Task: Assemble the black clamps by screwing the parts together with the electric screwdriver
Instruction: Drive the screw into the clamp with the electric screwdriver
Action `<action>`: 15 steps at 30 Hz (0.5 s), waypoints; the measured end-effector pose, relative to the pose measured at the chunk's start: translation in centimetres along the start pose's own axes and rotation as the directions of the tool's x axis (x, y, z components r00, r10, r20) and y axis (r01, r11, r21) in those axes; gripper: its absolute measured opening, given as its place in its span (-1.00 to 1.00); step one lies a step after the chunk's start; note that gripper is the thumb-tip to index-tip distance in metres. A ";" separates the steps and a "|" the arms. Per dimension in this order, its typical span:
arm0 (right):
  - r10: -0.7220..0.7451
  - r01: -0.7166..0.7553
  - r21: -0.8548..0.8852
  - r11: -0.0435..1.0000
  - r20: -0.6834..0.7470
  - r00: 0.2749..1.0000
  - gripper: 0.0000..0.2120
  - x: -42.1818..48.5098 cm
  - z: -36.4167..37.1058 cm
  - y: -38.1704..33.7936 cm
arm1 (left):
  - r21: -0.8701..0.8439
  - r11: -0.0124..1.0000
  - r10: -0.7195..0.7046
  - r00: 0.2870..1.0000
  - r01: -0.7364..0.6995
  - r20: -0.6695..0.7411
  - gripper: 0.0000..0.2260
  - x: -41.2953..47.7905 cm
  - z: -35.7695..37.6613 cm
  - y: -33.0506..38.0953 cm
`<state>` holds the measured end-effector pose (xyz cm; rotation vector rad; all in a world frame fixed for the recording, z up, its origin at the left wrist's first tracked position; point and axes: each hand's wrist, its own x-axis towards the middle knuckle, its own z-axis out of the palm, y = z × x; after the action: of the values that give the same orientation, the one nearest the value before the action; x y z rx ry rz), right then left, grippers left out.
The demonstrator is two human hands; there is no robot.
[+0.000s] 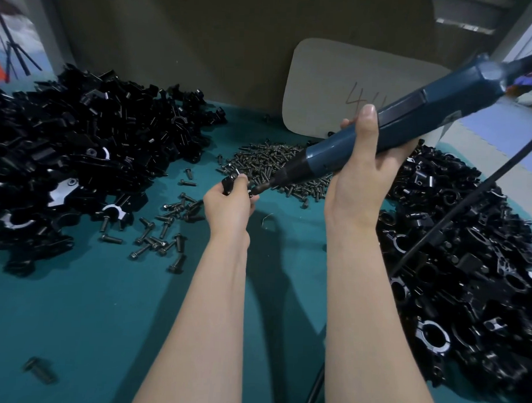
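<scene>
My left hand [228, 207] grips a small black clamp part [230, 183] above the teal table [110, 310]. My right hand [360, 180] wraps around a blue electric screwdriver [391, 121], which slants down to the left. Its bit tip [259, 189] meets the clamp part at my left fingers. A heap of dark screws [269, 162] lies just behind both hands. Most of the clamp part is hidden by my fingers.
A large pile of black clamp parts [73, 152] fills the left side, another pile [456, 256] the right. Loose screws [161, 231] are scattered left of my left forearm. The screwdriver's black cable [457, 208] runs across the right pile. A pale card [332, 83] leans on the back wall.
</scene>
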<state>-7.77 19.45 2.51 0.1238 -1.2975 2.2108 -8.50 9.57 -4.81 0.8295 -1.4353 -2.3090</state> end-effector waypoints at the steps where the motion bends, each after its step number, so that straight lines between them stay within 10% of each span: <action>1: 0.010 -0.010 0.004 1.000 -0.004 1.000 -0.38 0.0 -0.1 0.0 | 0.004 1.000 0.002 1.000 -0.002 0.000 -0.84 0.0 0.0 0.0; 15: -0.003 0.006 -0.053 0.999 0.040 0.999 -0.36 -0.4 0.3 0.4 | -0.007 1.000 -0.012 1.000 0.012 -0.012 -0.83 0.1 0.0 -0.1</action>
<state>-7.72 18.93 2.26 0.1505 -1.3751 2.1780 -8.60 9.54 -4.94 0.8511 -1.4205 -2.3119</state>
